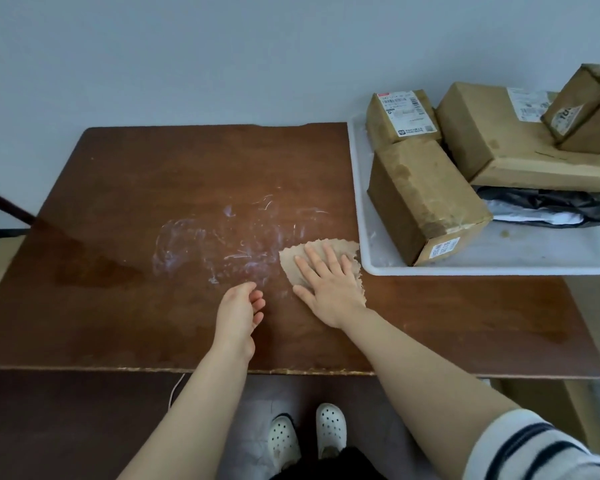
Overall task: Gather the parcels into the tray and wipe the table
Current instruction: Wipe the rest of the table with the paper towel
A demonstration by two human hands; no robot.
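Seen from the head, the right hand [329, 285] presses flat on the paper towel [290, 263] on the table [118, 306], beside the tray [359, 202] with the parcels [426, 199] in it. The left hand [241, 306] is loose and holds nothing. The thin towel may rip, or just spread the white mess [219, 244].

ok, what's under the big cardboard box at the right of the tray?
A crumpled black plastic bag on top of what looks like a white bag, both lying in the white plastic tray. The large cardboard box covers their rear parts, so anything else there is hidden.
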